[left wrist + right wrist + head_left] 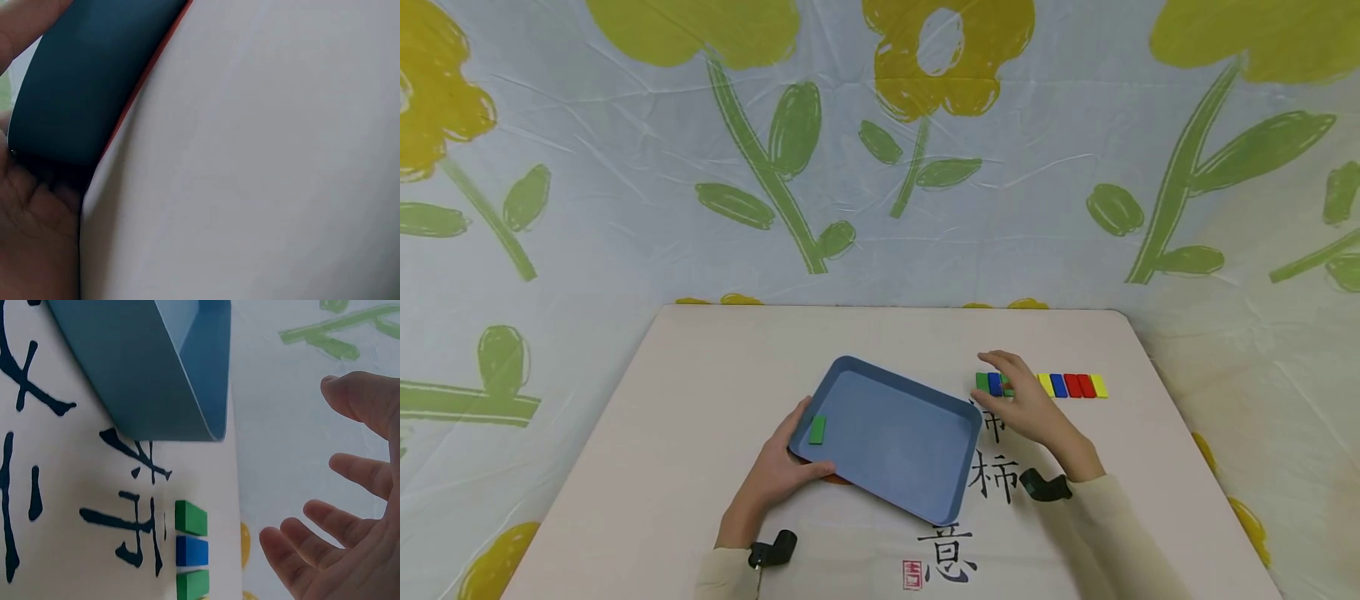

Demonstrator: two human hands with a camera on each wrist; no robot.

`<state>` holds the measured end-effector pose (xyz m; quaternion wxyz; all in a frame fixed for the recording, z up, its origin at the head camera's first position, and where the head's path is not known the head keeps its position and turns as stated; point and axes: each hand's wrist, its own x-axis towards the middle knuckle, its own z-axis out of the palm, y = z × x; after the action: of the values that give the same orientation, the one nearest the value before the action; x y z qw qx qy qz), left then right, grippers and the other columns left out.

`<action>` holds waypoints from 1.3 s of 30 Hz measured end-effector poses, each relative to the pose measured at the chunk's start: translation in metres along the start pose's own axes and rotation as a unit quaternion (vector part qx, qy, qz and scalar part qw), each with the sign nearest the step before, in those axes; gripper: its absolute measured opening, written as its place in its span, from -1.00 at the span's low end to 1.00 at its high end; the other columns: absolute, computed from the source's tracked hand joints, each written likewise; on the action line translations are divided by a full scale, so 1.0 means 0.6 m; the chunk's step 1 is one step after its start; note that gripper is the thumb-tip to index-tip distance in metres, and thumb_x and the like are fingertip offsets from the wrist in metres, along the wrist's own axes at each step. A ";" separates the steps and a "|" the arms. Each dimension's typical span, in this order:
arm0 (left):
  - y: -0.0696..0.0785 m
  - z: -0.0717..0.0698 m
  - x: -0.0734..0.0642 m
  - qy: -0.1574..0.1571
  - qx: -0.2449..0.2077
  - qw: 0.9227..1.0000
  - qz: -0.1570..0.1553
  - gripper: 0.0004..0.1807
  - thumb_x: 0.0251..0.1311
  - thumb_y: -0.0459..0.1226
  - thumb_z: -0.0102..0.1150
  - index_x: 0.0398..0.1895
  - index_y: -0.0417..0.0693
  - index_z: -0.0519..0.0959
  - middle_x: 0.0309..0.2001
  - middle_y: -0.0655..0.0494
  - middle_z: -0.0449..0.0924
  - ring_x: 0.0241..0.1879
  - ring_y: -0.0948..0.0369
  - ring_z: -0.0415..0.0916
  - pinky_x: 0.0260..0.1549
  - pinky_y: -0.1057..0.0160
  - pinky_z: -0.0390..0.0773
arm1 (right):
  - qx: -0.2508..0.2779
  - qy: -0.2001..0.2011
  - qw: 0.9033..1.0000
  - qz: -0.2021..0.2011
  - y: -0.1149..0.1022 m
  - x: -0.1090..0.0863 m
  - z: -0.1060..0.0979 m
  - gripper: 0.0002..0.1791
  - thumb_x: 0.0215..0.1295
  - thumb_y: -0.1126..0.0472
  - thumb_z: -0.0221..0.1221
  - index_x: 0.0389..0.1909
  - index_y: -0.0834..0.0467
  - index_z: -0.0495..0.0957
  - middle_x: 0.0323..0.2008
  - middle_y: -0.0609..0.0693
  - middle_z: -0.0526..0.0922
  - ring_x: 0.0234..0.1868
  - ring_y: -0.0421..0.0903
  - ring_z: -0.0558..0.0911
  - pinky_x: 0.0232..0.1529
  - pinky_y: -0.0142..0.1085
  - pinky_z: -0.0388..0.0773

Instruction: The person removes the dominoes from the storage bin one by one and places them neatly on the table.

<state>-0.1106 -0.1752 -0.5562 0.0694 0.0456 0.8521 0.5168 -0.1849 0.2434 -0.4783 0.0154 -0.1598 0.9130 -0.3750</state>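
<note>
My left hand grips the left end of a blue-grey rectangular tray, with the thumb at its front rim and the fingers along its left side. The tray sits at an angle, and a green block lies inside near its left end. In the left wrist view the tray's outer wall is between the fingers and palm. My right hand hovers beside the tray's right corner with fingers spread and nothing held. It partly hides a row of coloured blocks in the head view; a blue block there lies between two green ones.
The row continues right with yellow, blue and red blocks. The pale table carries black brush characters and a red seal print. An orange-red edge shows under the tray. Behind hangs a flower-printed cloth.
</note>
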 end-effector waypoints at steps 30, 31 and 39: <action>-0.012 -0.006 0.001 0.007 -0.073 0.997 0.035 0.08 0.07 -0.13 0.58 0.63 0.30 0.15 0.62 0.04 0.11 0.61 0.00 0.04 0.30 0.64 0.15 | 0.015 -0.036 0.997 -0.074 -0.061 0.016 0.055 -0.26 0.37 0.03 0.34 0.48 0.16 0.35 0.47 0.26 0.31 0.41 0.23 0.43 0.14 0.13 0.62; -0.012 -0.006 0.001 0.007 -0.075 0.997 0.036 0.08 0.07 -0.13 0.58 0.63 0.29 0.15 0.62 0.03 0.11 0.61 0.00 0.04 0.28 0.65 0.15 | 0.019 -0.040 0.996 -0.073 -0.064 0.017 0.057 -0.26 0.36 0.03 0.34 0.49 0.16 0.35 0.47 0.26 0.30 0.41 0.23 0.43 0.15 0.14 0.62; -0.011 -0.006 0.000 0.010 -0.077 0.996 0.034 0.06 0.08 -0.13 0.58 0.62 0.30 0.17 0.62 0.01 0.10 0.61 -0.02 0.03 0.28 0.64 0.16 | 0.022 -0.060 0.995 -0.080 -0.076 0.022 0.082 -0.27 0.37 0.02 0.34 0.49 0.12 0.35 0.48 0.23 0.30 0.39 0.20 0.45 0.19 0.14 0.60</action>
<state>-0.1110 -0.1815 -0.5603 0.0466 0.0636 0.8084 0.5833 -0.1774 0.1754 -0.4808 0.0435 -0.2543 0.8860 -0.3852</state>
